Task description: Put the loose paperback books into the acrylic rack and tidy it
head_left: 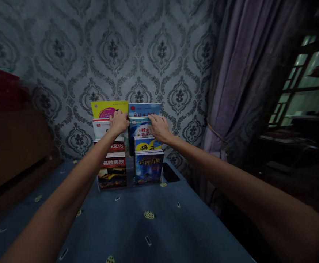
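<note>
Here the blue book (pixel 144 109) stood at the very back of the right-hand row in a tiered book rack (pixel 129 160), against the patterned wall (pixel 162 54). Right hand (pixel 159 128) lay on its top edge, fingers (pixel 153 117) curled narrow over the cover; whether they truly gripped it, cannot tell. Left hand (pixel 119 122) rested on the yellow book (pixel 108 109) at the back of the left row, fingers bent over its front, apparently holding the edge.

Judged risks: both arms were at full reach, so leverage looked poor. A pull on a back book could drag the front blue books (pixel 148 166) forward and tip them onto the desk (pixel 137 226). The rack stood near the desk's far edge; a push might shove it against the wall. Dim light made the grip hard to verify
</note>
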A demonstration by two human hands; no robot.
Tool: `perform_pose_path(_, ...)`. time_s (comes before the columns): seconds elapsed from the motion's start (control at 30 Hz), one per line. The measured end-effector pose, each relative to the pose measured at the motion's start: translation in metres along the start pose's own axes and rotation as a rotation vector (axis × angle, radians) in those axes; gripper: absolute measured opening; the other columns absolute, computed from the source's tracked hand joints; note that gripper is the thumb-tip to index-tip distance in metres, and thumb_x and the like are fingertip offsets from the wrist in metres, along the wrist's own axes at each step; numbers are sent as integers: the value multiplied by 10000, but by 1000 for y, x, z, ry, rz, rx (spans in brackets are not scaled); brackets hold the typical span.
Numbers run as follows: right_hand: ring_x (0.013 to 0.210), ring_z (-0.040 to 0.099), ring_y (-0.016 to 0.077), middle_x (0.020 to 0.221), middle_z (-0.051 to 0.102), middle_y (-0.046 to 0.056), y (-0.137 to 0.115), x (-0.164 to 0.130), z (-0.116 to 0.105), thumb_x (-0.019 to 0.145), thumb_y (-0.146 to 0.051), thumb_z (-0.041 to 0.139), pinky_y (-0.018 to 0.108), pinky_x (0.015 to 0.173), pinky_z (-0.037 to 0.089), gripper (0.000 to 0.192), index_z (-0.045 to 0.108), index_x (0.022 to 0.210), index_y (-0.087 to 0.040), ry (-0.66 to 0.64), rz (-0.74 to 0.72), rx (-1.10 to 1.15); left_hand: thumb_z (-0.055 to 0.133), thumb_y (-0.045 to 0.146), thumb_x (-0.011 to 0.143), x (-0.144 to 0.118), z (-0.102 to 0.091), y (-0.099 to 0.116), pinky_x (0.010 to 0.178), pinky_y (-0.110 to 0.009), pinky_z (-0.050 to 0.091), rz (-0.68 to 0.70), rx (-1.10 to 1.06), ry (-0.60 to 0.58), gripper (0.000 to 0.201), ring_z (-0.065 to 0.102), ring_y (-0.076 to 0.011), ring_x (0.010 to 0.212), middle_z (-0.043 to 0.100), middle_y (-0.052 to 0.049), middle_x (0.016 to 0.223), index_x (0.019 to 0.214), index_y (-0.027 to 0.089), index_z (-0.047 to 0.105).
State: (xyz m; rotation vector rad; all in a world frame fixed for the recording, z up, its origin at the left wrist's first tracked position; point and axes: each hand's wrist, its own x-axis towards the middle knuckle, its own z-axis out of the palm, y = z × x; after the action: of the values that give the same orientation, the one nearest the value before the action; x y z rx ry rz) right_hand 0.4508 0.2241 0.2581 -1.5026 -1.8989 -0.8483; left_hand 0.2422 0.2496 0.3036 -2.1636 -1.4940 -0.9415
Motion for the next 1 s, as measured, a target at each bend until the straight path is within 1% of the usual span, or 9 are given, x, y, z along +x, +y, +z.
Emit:
perform_pose_path(0.1,1407,384,298,1502,475,175,0,1,1,939,-233,370,518,1157,257,527,418,1446,-95,5,8,7,493,223,871,1,0,2,1000,-510,387,-43,-25,-2,299,463,-315,1228,584,-106,1211,1093,276,686)
perform_pose_path(0.23,1398,392,299,1496,479,174,-1,1,0,941,-238,374,511,1157,261,524,425,1441,-91,11,13,16,487,227,878,2,-1,3,983,-492,389,-66,-43,2,293,467,-314,1208,590,-100,1191,1073,284,698)
perform_pose_path(0.63,1394,390,304,1495,476,174,-2,1,-1,950,-246,366,500,1155,268,520,416,1445,-91,-4,18,-16,461,267,911,0,-2,2,1010,-468,372,-72,-39,-15,302,444,-303,1229,576,-93,1221,1114,294,683)
perform_pose_path(0.8,1411,371,297,1508,465,172,-4,1,-3,944,-232,362,502,1158,259,531,404,1453,-84,-29,26,-7,503,251,862,0,-8,3,989,-480,399,-52,-23,-58,317,462,-316,1221,584,-95,1226,1119,290,684)
perform_pose_path(0.9,1411,372,305,1512,459,182,-6,1,-5,936,-220,370,510,1160,252,540,399,1456,-77,-25,27,-9,533,301,839,1,-12,4,987,-500,406,-34,-18,-88,334,465,-338,1226,593,-104,1225,1136,276,683)
perform_pose_path(1.0,1413,370,302,1517,450,185,-8,0,-6,930,-206,361,508,1165,240,545,396,1457,-76,-22,34,-14,534,402,856,0,-12,4,998,-515,399,-33,-36,-78,348,467,-348,1227,601,-112,1217,1134,265,691)
